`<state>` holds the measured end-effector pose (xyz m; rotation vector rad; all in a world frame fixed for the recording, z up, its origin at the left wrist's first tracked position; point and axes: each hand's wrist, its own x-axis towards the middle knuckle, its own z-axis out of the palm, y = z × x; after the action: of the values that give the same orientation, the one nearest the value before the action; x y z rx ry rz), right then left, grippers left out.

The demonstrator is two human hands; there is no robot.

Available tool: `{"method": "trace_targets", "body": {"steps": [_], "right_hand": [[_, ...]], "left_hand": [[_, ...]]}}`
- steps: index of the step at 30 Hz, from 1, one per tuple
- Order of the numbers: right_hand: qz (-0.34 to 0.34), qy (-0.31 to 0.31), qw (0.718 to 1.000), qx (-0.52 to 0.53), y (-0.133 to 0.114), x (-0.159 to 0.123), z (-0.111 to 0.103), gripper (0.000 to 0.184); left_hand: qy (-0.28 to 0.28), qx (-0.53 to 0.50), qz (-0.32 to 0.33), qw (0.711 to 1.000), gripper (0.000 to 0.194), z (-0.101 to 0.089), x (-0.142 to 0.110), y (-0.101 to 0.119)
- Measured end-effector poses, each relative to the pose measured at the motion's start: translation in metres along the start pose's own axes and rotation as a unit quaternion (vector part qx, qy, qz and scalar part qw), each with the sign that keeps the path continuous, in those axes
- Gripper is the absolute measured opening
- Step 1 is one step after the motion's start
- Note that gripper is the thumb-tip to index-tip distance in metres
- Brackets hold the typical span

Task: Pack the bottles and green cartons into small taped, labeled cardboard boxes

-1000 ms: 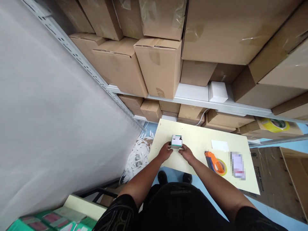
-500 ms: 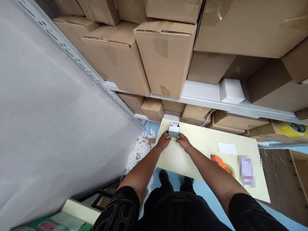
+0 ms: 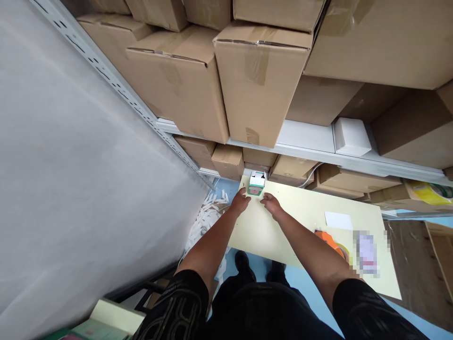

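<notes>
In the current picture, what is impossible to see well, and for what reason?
Head view:
Small box: most of its inside, behind white flaps.
Orange tape dispenser: partly hidden by the right forearm.
Pale item on the table: blurred by pixelation.
Yellow tape roll: cut off by the right edge.

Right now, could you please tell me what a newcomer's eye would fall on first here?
Probably the large brown cardboard boxes crowding the shelf across the top of the view. Next might come the small green-and-white box at the table's far left corner, with the left hand and right hand just short of it, and the orange tape dispenser farther right, partly behind the right forearm.
</notes>
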<state>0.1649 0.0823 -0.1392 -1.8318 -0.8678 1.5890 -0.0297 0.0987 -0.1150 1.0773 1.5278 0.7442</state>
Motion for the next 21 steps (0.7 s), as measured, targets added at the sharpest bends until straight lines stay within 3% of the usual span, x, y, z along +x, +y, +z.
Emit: {"method": "trace_targets", "body": {"steps": [3, 7, 10, 15, 21], "right_hand": [[0.018, 0.017, 1.000, 0.011, 0.011, -0.024, -0.009, 0.061], [0.041, 0.043, 0.998, 0.030, 0.027, -0.064, -0.024, 0.049], [0.053, 0.057, 0.996, 0.042, 0.038, -0.093, -0.036, 0.044], [0.064, 0.048, 0.993, 0.082, 0.056, -0.126, -0.058, 0.035], [0.039, -0.006, 0.998, 0.056, 0.060, -0.131, -0.086, 0.034]], "left_hand": [[0.008, -0.017, -0.080, 0.997, 0.052, -0.010, -0.021, -0.016], [-0.003, -0.026, -0.115, 0.993, 0.028, -0.022, -0.068, -0.036], [-0.011, -0.036, -0.125, 0.991, 0.021, -0.025, -0.105, -0.050], [-0.027, -0.044, -0.128, 0.990, 0.022, -0.020, -0.147, -0.069], [0.004, -0.057, -0.110, 0.992, 0.024, -0.003, -0.172, -0.066]]}}
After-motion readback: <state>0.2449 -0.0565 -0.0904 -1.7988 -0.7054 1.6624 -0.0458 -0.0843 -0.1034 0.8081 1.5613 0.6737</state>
